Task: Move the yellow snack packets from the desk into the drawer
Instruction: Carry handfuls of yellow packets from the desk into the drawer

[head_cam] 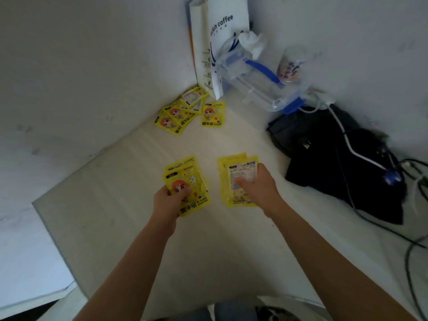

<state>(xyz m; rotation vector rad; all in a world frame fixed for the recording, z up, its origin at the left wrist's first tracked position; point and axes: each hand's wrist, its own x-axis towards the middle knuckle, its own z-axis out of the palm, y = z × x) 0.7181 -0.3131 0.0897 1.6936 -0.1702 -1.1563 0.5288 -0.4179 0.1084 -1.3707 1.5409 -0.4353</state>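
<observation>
Yellow foil snack packets sit in three groups on the pale desk (129, 228), seen from the head camera. The left hand (170, 200) grips a small fanned stack of yellow printed packets (185, 179), fingers curled round its lower edge, over the middle of the desk. The right hand (257, 186) clamps a second stack of yellow packets turned label side up (234, 167), thumb on top, just beside the first. The two hands are apart, each holding its own stack, with their long axes running roughly away from the person.

The remaining loose yellow packets (183, 112) lie overlapped in the far corner of the desk, against the wall and just in front of a white paper coffee bag (222, 42). They lie straight ahead and slightly left, so the left hand is nearer. A clear plastic box with blue clips (259, 84) stands along the far edge, and a black fabric bag (335, 165) with white and dark cables lies at the right edge.

No drawer can be made out for certain; it is likely below the desk's near-left edge, so both full hands probably have to go there next.
</observation>
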